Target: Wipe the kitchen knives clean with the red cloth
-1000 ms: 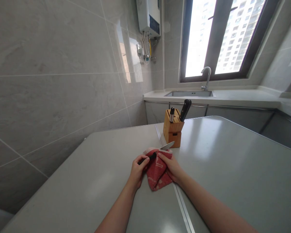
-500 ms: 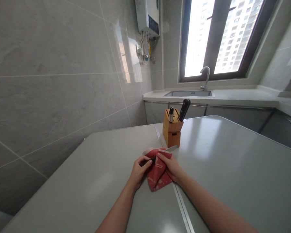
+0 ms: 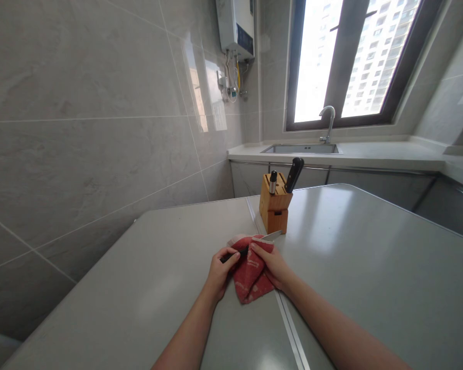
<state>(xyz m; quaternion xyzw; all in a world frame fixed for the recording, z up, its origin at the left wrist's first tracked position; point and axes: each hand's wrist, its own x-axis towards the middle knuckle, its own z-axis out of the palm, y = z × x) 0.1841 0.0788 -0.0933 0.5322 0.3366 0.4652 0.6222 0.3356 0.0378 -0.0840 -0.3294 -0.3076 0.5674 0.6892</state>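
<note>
Left grip [image 3: 218,272] clenched on knife [image 3: 239,252] handle. Right grip [image 3: 273,264] pinched red cloth [image 3: 250,276] folded over blade, between both grips on surface [image 3: 158,288]. Blade tip poked out beyond right grip, near knife block [image 3: 274,211].

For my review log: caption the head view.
Left hand holds a knife; right hand presses red cloth over its blade, near a knife block.

Left hand [image 3: 219,270] grips knife [image 3: 250,246] — right hand [image 3: 273,266] presses red cloth [image 3: 249,275] around it.
</note>
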